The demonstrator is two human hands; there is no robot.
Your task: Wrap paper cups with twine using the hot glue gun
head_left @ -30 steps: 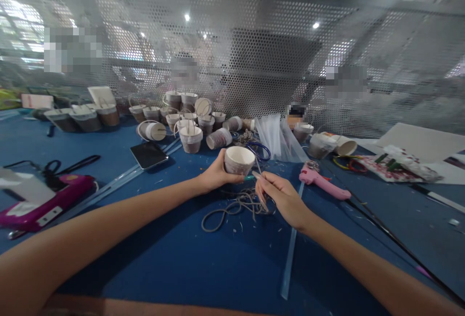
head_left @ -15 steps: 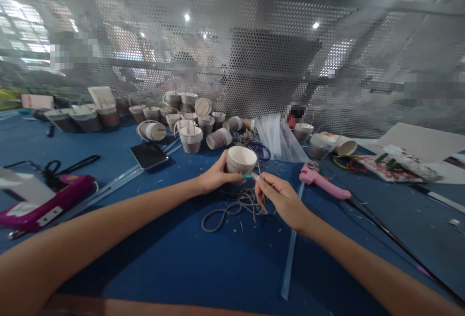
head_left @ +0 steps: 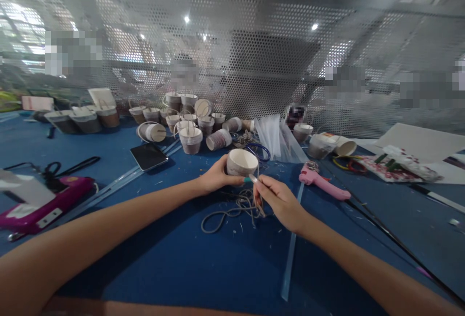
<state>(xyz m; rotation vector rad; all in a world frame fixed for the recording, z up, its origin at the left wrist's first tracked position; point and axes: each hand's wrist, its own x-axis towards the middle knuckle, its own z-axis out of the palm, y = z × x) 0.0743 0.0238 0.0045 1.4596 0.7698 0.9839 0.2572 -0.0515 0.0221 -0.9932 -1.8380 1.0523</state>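
My left hand [head_left: 217,175] is closed round the side of a small off-white cup [head_left: 242,162], its open mouth facing up and slightly toward me. Teal shows at the tip of the left thumb. Close against the cup's right side, my right hand [head_left: 278,200] pinches a thin cord whose end runs up along the cup wall; the fingertips partly hide it. Below both hands, a loose tangle of grey cord [head_left: 221,215] lies on the blue table [head_left: 181,267].
Several handled cups [head_left: 191,140] stand or lie at the back. A pink glue gun [head_left: 323,180] lies right, by a clear glue stick [head_left: 289,267]. A black phone [head_left: 148,156] and magenta power strip [head_left: 43,204] lie left. White translucent strips [head_left: 278,137] lean behind.
The cup and both hands have shifted very slightly down. My right fingers have turned a little at the cup's side, still pinching the cord.
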